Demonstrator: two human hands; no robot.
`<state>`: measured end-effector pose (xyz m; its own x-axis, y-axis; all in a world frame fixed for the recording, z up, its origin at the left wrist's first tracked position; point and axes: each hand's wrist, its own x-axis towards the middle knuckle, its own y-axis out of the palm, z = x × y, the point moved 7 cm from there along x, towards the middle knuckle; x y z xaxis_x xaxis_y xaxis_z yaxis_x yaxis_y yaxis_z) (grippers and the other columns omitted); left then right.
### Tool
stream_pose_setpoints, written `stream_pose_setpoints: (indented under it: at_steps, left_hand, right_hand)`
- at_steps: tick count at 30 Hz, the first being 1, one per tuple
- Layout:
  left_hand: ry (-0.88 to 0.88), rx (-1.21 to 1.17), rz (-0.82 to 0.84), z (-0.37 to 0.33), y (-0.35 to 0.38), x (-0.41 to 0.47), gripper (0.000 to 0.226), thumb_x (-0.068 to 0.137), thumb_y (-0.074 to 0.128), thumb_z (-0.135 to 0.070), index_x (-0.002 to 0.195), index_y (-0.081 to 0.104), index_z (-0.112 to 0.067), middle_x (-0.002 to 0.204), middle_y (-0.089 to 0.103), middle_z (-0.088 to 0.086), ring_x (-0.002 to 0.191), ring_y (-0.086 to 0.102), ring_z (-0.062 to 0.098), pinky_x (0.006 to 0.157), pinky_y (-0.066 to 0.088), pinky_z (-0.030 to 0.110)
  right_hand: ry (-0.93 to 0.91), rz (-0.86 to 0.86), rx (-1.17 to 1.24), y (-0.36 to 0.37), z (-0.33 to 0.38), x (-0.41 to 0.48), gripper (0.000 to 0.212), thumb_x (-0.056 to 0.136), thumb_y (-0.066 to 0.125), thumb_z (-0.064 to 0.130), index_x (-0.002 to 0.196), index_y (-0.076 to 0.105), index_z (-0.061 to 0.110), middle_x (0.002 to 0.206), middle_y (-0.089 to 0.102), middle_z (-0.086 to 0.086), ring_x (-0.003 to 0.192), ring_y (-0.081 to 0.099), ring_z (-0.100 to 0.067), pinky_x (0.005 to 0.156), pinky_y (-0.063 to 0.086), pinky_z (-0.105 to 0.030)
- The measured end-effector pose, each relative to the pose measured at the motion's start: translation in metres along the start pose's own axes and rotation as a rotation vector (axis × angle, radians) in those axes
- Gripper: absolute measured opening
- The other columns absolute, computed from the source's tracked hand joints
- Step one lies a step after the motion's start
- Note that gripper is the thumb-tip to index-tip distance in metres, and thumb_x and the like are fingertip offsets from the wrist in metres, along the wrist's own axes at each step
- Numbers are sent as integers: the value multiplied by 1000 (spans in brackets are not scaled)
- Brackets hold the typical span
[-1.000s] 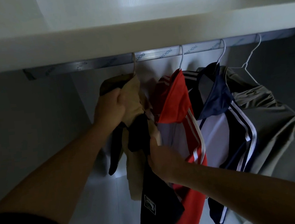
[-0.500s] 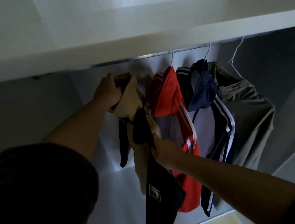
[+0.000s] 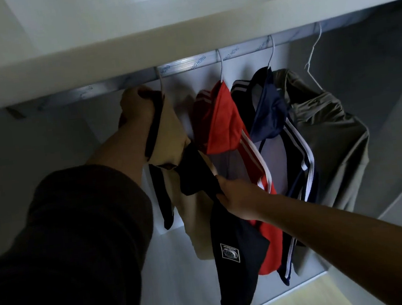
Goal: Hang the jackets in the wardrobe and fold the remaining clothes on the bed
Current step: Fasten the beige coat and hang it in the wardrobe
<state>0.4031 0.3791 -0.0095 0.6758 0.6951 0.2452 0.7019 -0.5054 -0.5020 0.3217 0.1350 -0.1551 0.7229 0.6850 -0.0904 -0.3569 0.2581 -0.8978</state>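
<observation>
A beige and black jacket [image 3: 177,140] hangs on a wire hanger hooked over the metal wardrobe rail [image 3: 185,66]. My left hand [image 3: 137,107] grips its shoulder just below the rail. My right hand [image 3: 235,196] pinches the jacket's dark front panel lower down, above a white square logo patch. To its right hang a red jacket [image 3: 224,122] with white stripes, a navy and white jacket [image 3: 273,119] and an olive jacket [image 3: 330,127], each on its own hanger.
A thick white shelf [image 3: 181,31] runs right above the rail. The wardrobe's grey back wall and left side wall [image 3: 32,151] close the space. A strip of light wooden floor [image 3: 311,297] shows at the bottom right.
The view shifted, so the rail shows again under the shelf. My left hand stays at the jacket's shoulder near the rail; my right hand keeps its grip on the dark panel.
</observation>
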Motion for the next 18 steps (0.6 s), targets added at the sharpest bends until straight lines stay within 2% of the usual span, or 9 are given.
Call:
stream_pose_setpoints:
  at_steps: [3, 6, 8, 10, 13, 16, 18]
  left_hand:
    - [-37, -65, 11, 8, 5, -14, 29, 90, 56, -32, 113, 65, -18, 117, 63, 3, 108, 59, 21, 98, 46, 35]
    - [-20, -18, -22, 11, 1, -32, 42, 89, 55, -41, 125, 55, -19, 129, 54, 8, 113, 54, 25, 101, 43, 40]
    - [-64, -40, -8, 16, -2, -48, 43, 92, 53, -40, 128, 49, -17, 130, 53, 8, 115, 52, 26, 102, 41, 41]
    - [-52, -108, -23, 17, -11, -67, 36, 91, 53, -25, 124, 50, -11, 126, 55, 8, 114, 53, 25, 100, 43, 38]
    - [103, -52, -65, 9, -24, -112, 38, 84, 56, -9, 122, 52, -10, 130, 50, 9, 119, 49, 23, 99, 41, 31]
    - [278, 66, -163, 0, -31, -171, 48, 79, 64, -15, 125, 50, -14, 136, 44, 9, 127, 41, 25, 104, 38, 37]
    - [379, 194, -177, -6, -24, -200, 49, 80, 66, -22, 126, 49, -16, 131, 50, 9, 124, 46, 26, 103, 39, 44]
  right_hand:
    - [25, 1, -16, 2, -2, 0, 44, 100, 39, 26, 140, 29, 12, 114, 62, -21, 102, 60, -39, 83, 49, -44]
    - [31, 7, -9, 5, 0, 1, 44, 99, 40, 27, 139, 29, 11, 117, 61, -23, 105, 60, -40, 86, 49, -45]
    - [31, 1, 3, 6, 0, 0, 46, 99, 40, 27, 140, 28, 9, 117, 61, -24, 104, 60, -39, 86, 49, -44]
    - [43, -17, 20, 6, -1, -3, 49, 98, 42, 28, 141, 27, 9, 116, 61, -24, 103, 61, -40, 84, 49, -44]
    - [78, -83, 90, 7, 1, -11, 49, 95, 49, 28, 136, 31, 8, 110, 64, -22, 98, 63, -40, 76, 49, -39]
    - [196, -118, 155, 19, -6, -24, 45, 90, 58, 30, 125, 40, 9, 111, 64, -16, 100, 62, -35, 70, 41, -31]
    - [306, -84, 106, 31, -16, -36, 41, 89, 58, 32, 119, 45, 9, 112, 63, -13, 102, 62, -33, 69, 39, -30]
